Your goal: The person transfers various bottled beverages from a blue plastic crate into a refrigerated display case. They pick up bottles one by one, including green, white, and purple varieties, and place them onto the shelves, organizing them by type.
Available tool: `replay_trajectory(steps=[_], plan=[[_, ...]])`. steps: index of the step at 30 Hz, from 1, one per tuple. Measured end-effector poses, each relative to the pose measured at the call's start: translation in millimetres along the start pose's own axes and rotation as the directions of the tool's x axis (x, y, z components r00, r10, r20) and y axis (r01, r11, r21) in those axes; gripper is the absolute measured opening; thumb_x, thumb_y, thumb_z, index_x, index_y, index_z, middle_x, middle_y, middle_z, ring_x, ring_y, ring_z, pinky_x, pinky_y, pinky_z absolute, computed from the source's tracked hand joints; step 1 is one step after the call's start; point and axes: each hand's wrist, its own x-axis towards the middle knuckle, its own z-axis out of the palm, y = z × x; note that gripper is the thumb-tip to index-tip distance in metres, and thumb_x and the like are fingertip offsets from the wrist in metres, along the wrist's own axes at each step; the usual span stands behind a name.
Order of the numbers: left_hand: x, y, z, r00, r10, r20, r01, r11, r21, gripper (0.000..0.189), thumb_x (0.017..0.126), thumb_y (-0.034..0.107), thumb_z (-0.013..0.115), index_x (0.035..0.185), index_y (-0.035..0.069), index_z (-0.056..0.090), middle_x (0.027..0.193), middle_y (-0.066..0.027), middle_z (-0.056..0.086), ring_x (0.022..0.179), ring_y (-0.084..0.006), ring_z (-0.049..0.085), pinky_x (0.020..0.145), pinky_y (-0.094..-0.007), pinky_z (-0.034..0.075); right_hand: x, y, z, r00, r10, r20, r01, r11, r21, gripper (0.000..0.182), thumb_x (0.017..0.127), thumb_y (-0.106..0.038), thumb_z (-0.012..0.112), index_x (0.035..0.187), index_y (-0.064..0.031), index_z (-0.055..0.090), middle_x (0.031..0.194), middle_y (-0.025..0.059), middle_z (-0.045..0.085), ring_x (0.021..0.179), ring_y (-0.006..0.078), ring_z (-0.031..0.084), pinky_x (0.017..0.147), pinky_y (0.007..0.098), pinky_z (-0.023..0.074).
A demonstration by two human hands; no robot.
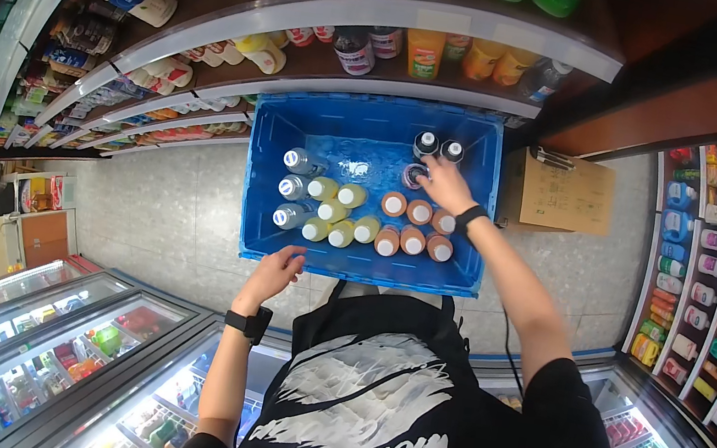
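Note:
A blue plastic crate (358,270) stands on the floor before me. My right hand (447,187) reaches into its far right part, thumb and fingers at the top of a dark-capped bottle (415,175). Two more dark-capped bottles (425,143) stand upright just beyond the fingers. Nearer me are several orange-brown bottles with white caps (413,239), and beside them several pale yellow bottles (341,232). Three clear bottles (294,216) line the crate's left side, leaning somewhat. My left hand (274,274) holds nothing, its fingers loosely bent beside the crate's near left rim.
Store shelves with bottled drinks (354,51) rise past the crate's far side and along the left. A cardboard box (564,196) sits right of the crate. Glass-topped freezers (96,352) flank me, and a shelf of household bottles (705,276) stands far right.

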Motion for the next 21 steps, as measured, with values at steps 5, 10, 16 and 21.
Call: replay_trajectory(steps=[5, 10, 16, 21], plan=[[-13, -17, -12, 0.998, -0.054, -0.022, 0.055, 0.998, 0.032, 0.034, 0.098, 0.025, 0.056, 0.124, 0.003, 0.062, 0.084, -0.0110, 0.070, 0.071, -0.0167, 0.067, 0.066, -0.0303, 0.053, 17, 10, 69, 0.958, 0.227, 0.175, -0.209, 0.971, -0.113, 0.048, 0.085, -0.026, 0.072, 0.123, -0.0060, 0.051, 0.119, 0.0268, 0.056, 0.112, 0.0427, 0.059, 0.090, 0.0495, 0.0523], [-29, -31, -21, 0.992, -0.117, -0.052, 0.118, 0.993, 0.016, 0.035, 0.099, 0.025, 0.056, 0.126, 0.004, 0.062, 0.084, -0.0113, 0.071, 0.071, -0.0167, 0.068, 0.066, -0.0304, 0.053, 24, 18, 93, 0.949, 0.302, 0.087, -0.291, 0.949, -0.118, 0.046, 0.086, -0.026, 0.070, 0.120, -0.0037, 0.049, 0.110, 0.0253, 0.063, 0.101, 0.0408, 0.065, 0.083, 0.0495, 0.0550], [-34, -34, -22, 0.987, -0.157, -0.042, 0.158, 0.987, 0.035, 0.035, 0.099, 0.025, 0.056, 0.126, 0.005, 0.062, 0.084, -0.0114, 0.071, 0.072, -0.0167, 0.068, 0.066, -0.0304, 0.053, 32, 11, 70, 0.921, 0.332, 0.204, -0.300, 0.938, -0.171, 0.059, 0.085, -0.040, 0.070, 0.125, -0.0015, 0.048, 0.097, 0.0242, 0.069, 0.092, 0.0397, 0.069, 0.075, 0.0486, 0.0564], [-35, -44, -28, 0.989, -0.140, -0.041, 0.142, 0.989, 0.046, 0.033, 0.101, 0.024, 0.052, 0.128, 0.008, 0.060, 0.085, -0.0074, 0.071, 0.073, -0.0144, 0.068, 0.065, -0.0290, 0.054, 65, 20, 53, 0.944, 0.236, -0.231, -0.286, 0.935, -0.212, 0.061, 0.087, -0.038, 0.069, 0.129, -0.0011, 0.046, 0.105, 0.0255, 0.063, 0.095, 0.0393, 0.067, 0.073, 0.0484, 0.0563]])
